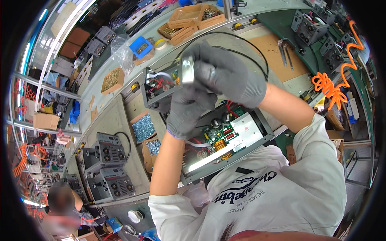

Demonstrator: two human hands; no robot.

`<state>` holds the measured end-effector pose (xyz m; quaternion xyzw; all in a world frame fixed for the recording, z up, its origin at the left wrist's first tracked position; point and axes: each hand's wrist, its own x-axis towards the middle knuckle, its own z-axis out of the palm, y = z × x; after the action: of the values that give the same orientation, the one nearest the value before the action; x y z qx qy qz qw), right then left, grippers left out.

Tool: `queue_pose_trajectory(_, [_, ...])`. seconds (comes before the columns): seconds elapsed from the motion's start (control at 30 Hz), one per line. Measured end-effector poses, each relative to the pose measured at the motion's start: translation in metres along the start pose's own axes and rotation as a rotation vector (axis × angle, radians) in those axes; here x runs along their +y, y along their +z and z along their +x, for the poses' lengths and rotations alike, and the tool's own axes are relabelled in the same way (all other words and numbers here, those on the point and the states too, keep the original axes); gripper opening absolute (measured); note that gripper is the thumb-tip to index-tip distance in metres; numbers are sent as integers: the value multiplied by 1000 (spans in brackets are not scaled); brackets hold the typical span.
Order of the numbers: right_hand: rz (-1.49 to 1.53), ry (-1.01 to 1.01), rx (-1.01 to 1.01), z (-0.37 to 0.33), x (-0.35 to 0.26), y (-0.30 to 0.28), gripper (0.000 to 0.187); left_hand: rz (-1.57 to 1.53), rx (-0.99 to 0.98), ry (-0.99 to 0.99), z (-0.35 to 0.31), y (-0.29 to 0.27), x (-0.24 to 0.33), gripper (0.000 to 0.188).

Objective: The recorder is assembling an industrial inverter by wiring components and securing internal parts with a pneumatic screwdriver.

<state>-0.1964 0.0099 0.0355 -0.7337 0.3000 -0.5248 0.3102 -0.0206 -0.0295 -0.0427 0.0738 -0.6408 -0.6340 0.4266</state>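
Both my hands wear grey gloves and meet above an opened machine. My right hand (231, 76) is closed, with its fingers curled around the side of a small shiny silver metal piece (187, 70). At the lower end of that piece, my left hand (187, 110) is closed too, fingers bent against it. Much of the piece is hidden by the gloves. Below them lies an open metal housing (263, 124) with a green circuit board (219, 130), copper coils and a pale metal plate. Just beyond my left hand stands another open unit (155, 90) with red wires.
Boxes of blue-grey screws (143, 127) sit left of the housing. Two finished-looking machines (114, 182) stand further left. A black cable (257, 46) loops behind my hands. An orange coiled hose (329, 90) hangs at the right. At lower left, another person (64, 205) works.
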Motion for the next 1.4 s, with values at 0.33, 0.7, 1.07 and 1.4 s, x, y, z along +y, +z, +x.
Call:
queue_pose_trajectory(0.33, [448, 218, -74, 56, 17, 31, 38, 478, 111, -245, 2, -53, 75, 20])
queue_pose_trajectory(0.7, [-146, 275, 16, 76, 88, 25, 26, 1646, 691, -508, 22, -161, 9, 60])
queue_pose_trajectory(1.07, [-663, 543, -387, 82, 117, 102, 32, 684, 597, -464, -12, -187, -14, 51])
queue_pose_trajectory(1.4, [-747, 534, -488, 50, 102, 146, 27, 437, 635, -191, -47, -141, 0, 51])
